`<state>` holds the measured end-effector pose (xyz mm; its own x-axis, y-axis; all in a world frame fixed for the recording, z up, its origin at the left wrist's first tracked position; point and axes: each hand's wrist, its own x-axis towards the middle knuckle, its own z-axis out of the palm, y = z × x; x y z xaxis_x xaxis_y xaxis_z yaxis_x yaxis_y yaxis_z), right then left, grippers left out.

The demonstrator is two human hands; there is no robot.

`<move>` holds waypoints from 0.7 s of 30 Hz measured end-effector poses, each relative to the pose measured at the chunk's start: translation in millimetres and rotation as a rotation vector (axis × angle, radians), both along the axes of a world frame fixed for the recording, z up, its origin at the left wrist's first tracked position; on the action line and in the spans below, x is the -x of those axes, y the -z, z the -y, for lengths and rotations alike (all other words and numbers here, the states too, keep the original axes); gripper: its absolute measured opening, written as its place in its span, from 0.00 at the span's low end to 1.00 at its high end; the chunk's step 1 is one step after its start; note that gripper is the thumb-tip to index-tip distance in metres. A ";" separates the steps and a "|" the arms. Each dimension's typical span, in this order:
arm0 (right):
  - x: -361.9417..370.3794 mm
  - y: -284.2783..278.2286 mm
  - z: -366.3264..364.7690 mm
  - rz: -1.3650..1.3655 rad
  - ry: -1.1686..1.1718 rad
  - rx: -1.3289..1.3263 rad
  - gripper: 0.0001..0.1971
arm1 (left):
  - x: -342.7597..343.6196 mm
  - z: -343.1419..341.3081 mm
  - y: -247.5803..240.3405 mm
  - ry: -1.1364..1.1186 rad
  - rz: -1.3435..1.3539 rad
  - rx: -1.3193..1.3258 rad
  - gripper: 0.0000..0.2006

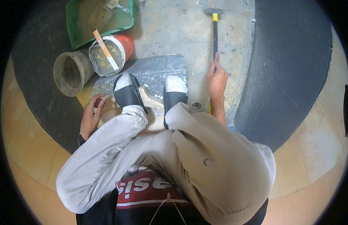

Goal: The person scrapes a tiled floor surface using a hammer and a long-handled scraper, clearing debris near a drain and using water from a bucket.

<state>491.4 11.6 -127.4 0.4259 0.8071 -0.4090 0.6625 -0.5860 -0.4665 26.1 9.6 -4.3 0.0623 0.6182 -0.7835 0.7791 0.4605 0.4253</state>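
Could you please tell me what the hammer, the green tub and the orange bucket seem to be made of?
Hammer: the dull grey head looks like metal; the smooth black-and-yellow handle may be plastic or fibreglass, showing no wood grain.
Green tub: probably moulded plastic, given its even colour and rounded corners.
Orange bucket: likely plastic too, with a smooth, slightly glossy side.

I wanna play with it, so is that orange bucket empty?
Not empty: yellow bits show inside the orange bucket, beside the flat strip. I can't tell how full it is.

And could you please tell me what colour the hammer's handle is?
The handle is black and yellow, as the head view shows.
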 end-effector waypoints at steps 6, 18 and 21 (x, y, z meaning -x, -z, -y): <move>-7.8 6.0 7.7 0.013 0.045 -0.012 0.21 | -3.4 -1.8 -3.7 -0.025 0.019 0.011 0.17; -1.5 -8.4 9.7 0.047 -0.048 0.171 0.22 | -1.1 3.4 -1.0 -0.024 0.029 -0.001 0.16; -0.6 -0.9 19.4 0.043 -0.048 0.121 0.22 | 0.9 4.3 -1.1 -0.038 0.033 -0.011 0.17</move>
<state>491.9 -7.8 -126.6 0.4070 0.7730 -0.4866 0.7093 -0.6031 -0.3649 25.1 5.3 -3.1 0.0642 0.6290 -0.7747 0.7465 0.4850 0.4556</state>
